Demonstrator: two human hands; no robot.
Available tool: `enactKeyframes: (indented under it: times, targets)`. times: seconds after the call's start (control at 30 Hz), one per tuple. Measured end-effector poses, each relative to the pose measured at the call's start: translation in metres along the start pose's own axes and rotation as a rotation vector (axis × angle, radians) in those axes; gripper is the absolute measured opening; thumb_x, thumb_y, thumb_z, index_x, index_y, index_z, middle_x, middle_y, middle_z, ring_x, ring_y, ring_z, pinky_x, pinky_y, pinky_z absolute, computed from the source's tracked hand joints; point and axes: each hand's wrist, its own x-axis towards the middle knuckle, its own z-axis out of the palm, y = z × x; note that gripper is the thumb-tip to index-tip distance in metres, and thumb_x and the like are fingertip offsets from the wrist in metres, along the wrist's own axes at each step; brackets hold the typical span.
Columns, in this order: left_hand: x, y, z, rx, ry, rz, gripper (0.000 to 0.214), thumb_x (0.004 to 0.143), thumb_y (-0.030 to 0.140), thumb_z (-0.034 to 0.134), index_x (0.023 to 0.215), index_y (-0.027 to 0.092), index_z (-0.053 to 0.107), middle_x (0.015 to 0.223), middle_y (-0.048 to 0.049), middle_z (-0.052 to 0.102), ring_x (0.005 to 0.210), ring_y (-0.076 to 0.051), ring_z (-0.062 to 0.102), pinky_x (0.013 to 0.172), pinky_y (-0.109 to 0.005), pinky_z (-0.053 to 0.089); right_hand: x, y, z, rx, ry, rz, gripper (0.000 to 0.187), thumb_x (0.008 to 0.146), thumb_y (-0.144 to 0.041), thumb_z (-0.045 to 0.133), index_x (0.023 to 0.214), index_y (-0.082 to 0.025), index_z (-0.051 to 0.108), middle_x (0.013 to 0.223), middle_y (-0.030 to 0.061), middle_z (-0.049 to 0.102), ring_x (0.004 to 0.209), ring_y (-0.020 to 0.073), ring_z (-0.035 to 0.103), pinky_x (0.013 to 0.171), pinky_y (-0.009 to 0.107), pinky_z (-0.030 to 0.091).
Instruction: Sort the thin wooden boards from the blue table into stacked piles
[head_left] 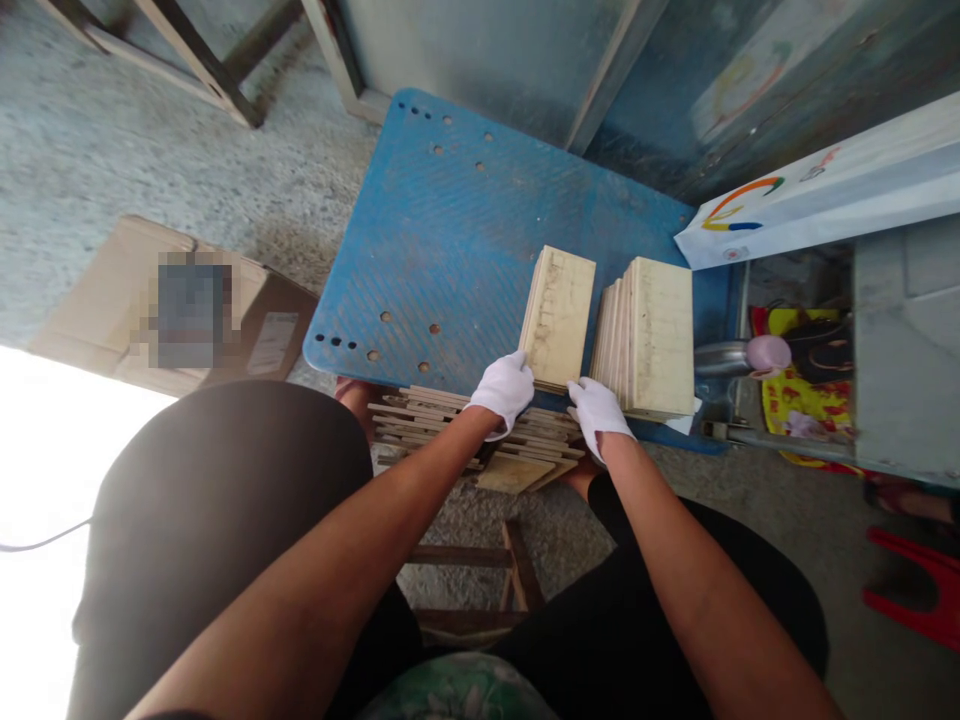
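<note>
A short stack of thin wooden boards (559,310) lies on the blue plastic table (450,230), near its front edge. My left hand (504,390), in a white glove, has its fingers closed at the stack's near left corner. At the near right corner, my gloved right hand (601,412) grips with bent fingers; the thumbs are partly hidden. Just right of it leans a taller row of similar boards (662,335). Below the table edge, under my forearms, many more loose boards (420,420) are piled in uneven layers.
A cardboard box (97,300) with a blurred-out item on top sits on the floor to the left. At the right are a white paper bag (825,190), a bottle with a pink lid (765,356) and a red stool (915,580). A wooden frame (510,560) stands between my legs.
</note>
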Motion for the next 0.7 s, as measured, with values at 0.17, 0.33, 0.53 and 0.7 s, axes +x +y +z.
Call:
enactKeyframes:
  times: [0.17,0.33,0.53,0.7]
  targets:
    - [0.002,0.006,-0.002,0.142,-0.037,-0.020,0.034,0.091,0.021,0.039,0.113,0.015,0.065,0.111,-0.0140,0.069,0.101,-0.023,0.064,0.090,-0.029,0.046,-0.007,-0.008,0.004,0.129,0.020,0.054,0.028,0.074,-0.048,0.053,0.079,-0.020,0.054,0.070,-0.0013,0.057,0.069,0.0134,0.052,0.067,0.024,0.046]
    - [-0.001,0.011,-0.001,0.191,-0.048,-0.007,0.031,0.091,0.024,0.039,0.112,0.015,0.061,0.109,-0.0152,0.069,0.100,-0.025,0.065,0.086,-0.031,0.047,-0.015,-0.019,0.003,0.225,0.029,0.071,0.028,0.071,-0.044,0.057,0.085,-0.019,0.058,0.070,-0.0006,0.059,0.071,0.0147,0.054,0.066,0.025,0.046]
    - [-0.005,0.021,-0.006,0.187,-0.019,-0.017,0.030,0.090,0.022,0.040,0.106,0.015,0.063,0.106,-0.0144,0.070,0.098,-0.024,0.066,0.084,-0.030,0.047,-0.020,-0.023,0.001,0.325,0.098,0.075,0.027,0.070,-0.043,0.063,0.079,-0.017,0.061,0.067,-0.0014,0.059,0.071,0.0141,0.055,0.063,0.023,0.046]
    - [-0.005,0.029,-0.015,0.015,0.061,-0.042,0.031,0.086,0.031,0.050,0.105,0.014,0.068,0.107,-0.0131,0.071,0.100,-0.024,0.066,0.086,-0.029,0.047,-0.018,-0.030,0.000,0.696,0.223,0.172,0.024,0.071,-0.036,0.071,0.083,-0.017,0.062,0.068,-0.0029,0.061,0.067,0.0111,0.059,0.063,0.021,0.050]
